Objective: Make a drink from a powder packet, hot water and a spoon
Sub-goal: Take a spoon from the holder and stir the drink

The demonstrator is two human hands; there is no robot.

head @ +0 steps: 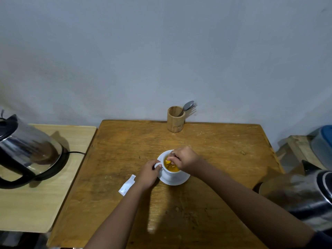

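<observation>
White ceramic cup (170,174) of orange drink on saucer (181,180), mid-table; handle pinched by left hand (149,174). Metal spoon (172,156) gripped in right hand (185,159), bowl submerged, mostly hidden. Torn white packet (127,185) beside left wrist.

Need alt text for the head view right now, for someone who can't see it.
The right hand stirs an orange drink with a spoon in a white cup on a saucer, while the left hand holds the cup's handle. An opened white packet lies left of it on the wooden table; an electric kettle stands far left.
</observation>
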